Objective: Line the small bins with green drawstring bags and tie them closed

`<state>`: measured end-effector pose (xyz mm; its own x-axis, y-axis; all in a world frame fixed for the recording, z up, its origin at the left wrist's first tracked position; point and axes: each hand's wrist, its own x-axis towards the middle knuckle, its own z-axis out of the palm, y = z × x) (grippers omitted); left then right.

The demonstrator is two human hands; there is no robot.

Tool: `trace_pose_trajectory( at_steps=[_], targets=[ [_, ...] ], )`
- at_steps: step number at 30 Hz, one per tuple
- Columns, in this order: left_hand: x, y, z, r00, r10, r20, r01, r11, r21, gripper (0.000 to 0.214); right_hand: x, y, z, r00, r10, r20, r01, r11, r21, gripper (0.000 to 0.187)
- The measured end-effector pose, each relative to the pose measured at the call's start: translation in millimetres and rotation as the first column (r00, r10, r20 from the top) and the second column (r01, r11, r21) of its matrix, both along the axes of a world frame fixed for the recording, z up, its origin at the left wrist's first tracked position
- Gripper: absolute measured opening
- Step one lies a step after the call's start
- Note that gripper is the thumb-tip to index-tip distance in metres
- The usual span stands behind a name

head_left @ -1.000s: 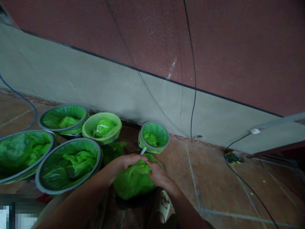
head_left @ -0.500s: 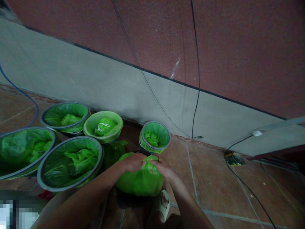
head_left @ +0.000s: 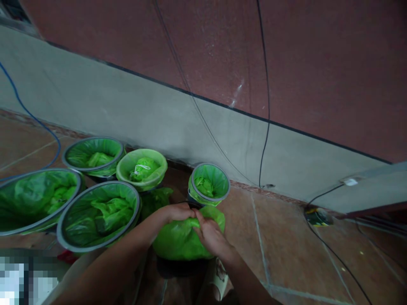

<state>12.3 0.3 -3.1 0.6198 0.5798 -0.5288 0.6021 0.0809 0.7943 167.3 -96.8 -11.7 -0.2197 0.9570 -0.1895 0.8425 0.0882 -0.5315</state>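
Note:
A green plastic bag [head_left: 178, 241] lies puffed out over a dark bin [head_left: 182, 267] at the lower middle. My left hand [head_left: 181, 212] is closed on the bag's top at the far side. My right hand [head_left: 211, 235] lies over its right part, fingers bent into the plastic and meeting the left hand. Behind my hands stands a small bin [head_left: 225, 186] with a grey rim, lined in green. Part of the bag's top is hidden under my fingers.
To the left stand several green-lined bins, among them a grey-rimmed bin [head_left: 137, 212] and one with a tied bag [head_left: 143, 167] inside. A black cable [head_left: 330, 250] crosses the tiled floor [head_left: 286, 237] at right. A blue hose [head_left: 32, 115] hangs at left.
My right hand has moved left across the bag's top to meet the left hand. The bag's right side now bulges out beyond it. The view has shifted slightly.

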Motion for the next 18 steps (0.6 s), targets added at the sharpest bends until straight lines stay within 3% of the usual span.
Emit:
trace_pose_trajectory(
  at_steps=[2,4,5,7,9,12,14,15,18],
  targets=[
    [-4,5,10.5,0.998,-0.064,-0.003,0.064,0.987,0.145,0.025,5,3,-5.4,0.998,-0.041,-0.042,0.042,0.999,0.013,0.050],
    [-7,11,21.7,0.999,0.026,0.040,-0.040,0.923,0.383,0.020,12,10,-5.0,0.976,-0.113,-0.186,0.122,0.992,0.039,0.039],
    [-10,15,26.8,0.989,0.125,0.080,-0.149,0.846,0.513,0.019,16,16,-2.3,0.947,-0.160,-0.277,0.180,0.982,0.048,0.035],
    [-16,24,34.7,0.916,0.333,0.223,-0.391,0.623,0.678,0.024,24,35,8.2,0.861,-0.261,-0.437,0.312,0.949,0.046,0.035],
    [-23,33,39.4,0.788,0.484,0.380,-0.595,0.439,0.673,0.026,28,63,23.3,0.778,-0.340,-0.529,0.424,0.905,0.042,0.038],
    [-31,40,42.4,0.609,0.616,0.500,-0.762,0.281,0.584,0.027,23,114,46.1,0.724,-0.368,-0.583,0.508,0.856,0.092,0.037],
    [-32,39,44.0,0.577,0.642,0.505,-0.782,0.254,0.570,0.027,12,147,56.3,0.731,-0.366,-0.576,0.532,0.834,0.146,0.036],
    [-30,36,44.9,0.581,0.644,0.498,-0.781,0.267,0.565,0.027,5,161,59.4,0.746,-0.360,-0.561,0.536,0.823,0.186,0.037],
    [-22,28,47.3,0.623,0.634,0.458,-0.765,0.370,0.527,0.026,-18,196,61.7,0.830,-0.343,-0.441,0.507,0.794,0.337,0.039]
  ],
)
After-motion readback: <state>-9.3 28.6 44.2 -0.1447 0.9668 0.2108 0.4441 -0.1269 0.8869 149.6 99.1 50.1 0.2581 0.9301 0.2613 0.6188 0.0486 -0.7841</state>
